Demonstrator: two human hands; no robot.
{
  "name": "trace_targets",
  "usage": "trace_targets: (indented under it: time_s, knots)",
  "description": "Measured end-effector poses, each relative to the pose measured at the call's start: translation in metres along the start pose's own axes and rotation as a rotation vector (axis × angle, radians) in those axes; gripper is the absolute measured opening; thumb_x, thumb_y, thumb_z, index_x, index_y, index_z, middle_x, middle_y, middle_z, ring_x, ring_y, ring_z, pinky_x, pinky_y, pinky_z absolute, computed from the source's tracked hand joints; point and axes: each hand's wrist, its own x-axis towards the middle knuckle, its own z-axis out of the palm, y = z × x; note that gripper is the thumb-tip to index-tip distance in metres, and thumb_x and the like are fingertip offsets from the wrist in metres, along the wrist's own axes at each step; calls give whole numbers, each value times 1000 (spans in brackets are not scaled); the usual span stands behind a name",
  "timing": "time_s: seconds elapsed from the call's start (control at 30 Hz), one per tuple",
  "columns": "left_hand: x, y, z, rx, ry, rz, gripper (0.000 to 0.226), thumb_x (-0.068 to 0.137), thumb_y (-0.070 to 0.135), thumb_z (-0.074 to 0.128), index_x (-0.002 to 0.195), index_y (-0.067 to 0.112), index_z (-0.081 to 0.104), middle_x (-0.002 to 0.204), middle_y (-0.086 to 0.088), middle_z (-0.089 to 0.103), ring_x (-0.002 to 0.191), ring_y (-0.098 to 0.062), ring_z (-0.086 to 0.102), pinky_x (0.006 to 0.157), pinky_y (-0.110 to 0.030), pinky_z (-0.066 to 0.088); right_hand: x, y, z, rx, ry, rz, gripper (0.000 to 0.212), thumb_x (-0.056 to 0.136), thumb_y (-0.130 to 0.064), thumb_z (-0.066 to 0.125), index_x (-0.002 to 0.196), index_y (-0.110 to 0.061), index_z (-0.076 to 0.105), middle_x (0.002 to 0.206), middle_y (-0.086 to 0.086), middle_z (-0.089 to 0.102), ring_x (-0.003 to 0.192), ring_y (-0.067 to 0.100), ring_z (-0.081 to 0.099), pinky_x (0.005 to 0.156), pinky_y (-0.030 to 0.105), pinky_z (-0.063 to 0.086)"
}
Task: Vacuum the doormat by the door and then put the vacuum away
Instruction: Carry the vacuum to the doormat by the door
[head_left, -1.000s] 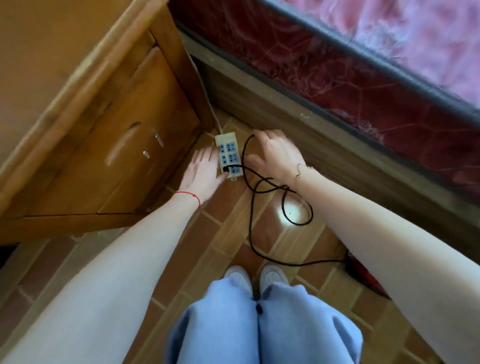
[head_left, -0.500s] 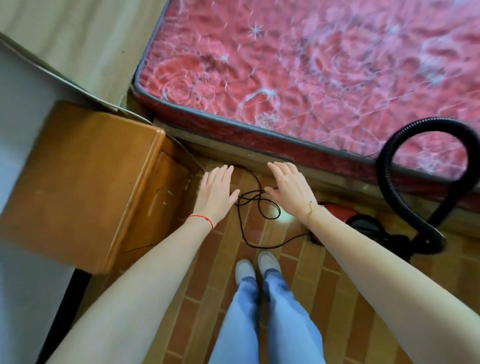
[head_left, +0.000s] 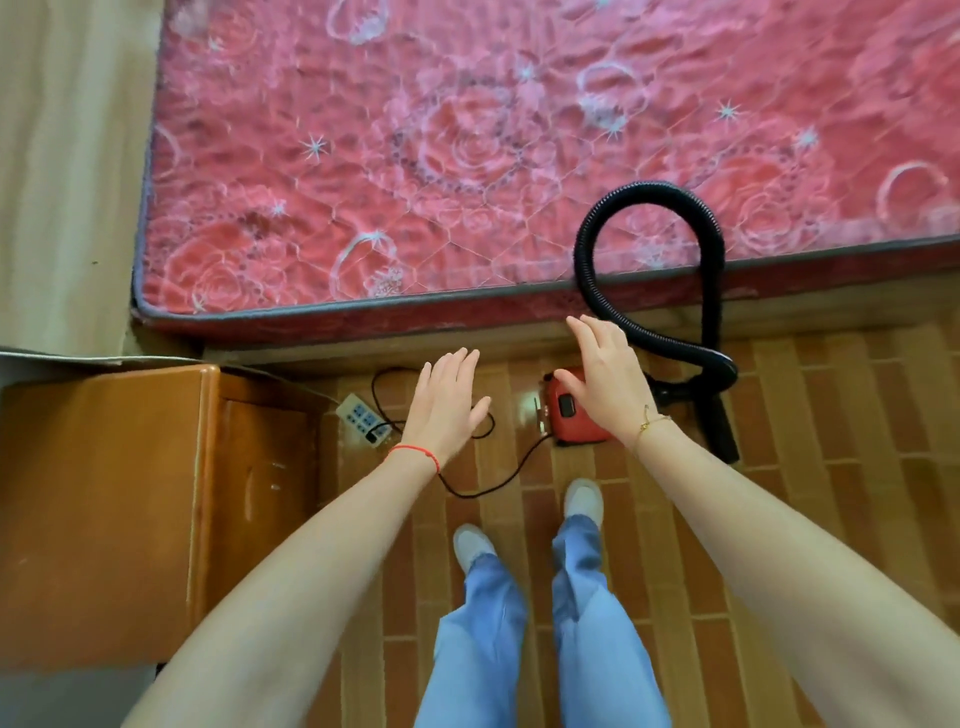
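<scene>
Both hands, left hand (head_left: 445, 404) and right hand (head_left: 602, 378), hover spread, empty, above red vacuum (head_left: 571, 415).

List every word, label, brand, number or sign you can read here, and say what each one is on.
None can be read.
Red vacuum cleaner: dark panel on top, any marking too blurred to read.
Power strip: blue sockets only, no legible print.
Mattress: rose and star pattern, no writing.
Wooden nightstand: no label visible.
</scene>
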Motion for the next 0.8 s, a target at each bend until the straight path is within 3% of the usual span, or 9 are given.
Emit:
trace_targets:
  time_s: [0.33, 0.8]
  knots:
    - [55, 130, 49, 20, -111, 154, 66, 95, 36, 53, 150, 11, 26, 153, -7, 31, 142, -21, 27, 119, -39, 17, -39, 163, -16, 54, -6, 312, 80, 86, -35, 69, 149, -7, 26, 150, 13, 32, 140, 29, 27, 110, 46, 37]
    - [165, 222, 193, 44, -262, 172, 67, 90, 36, 58, 145, 9, 33, 140, -8, 46, 129, -24, 42, 111, -37, 30, 19, 325, 58, 94, -125, 341, 117, 72, -49, 78, 154, -12, 4, 157, 15, 15, 143, 31, 18, 112, 45, 31]
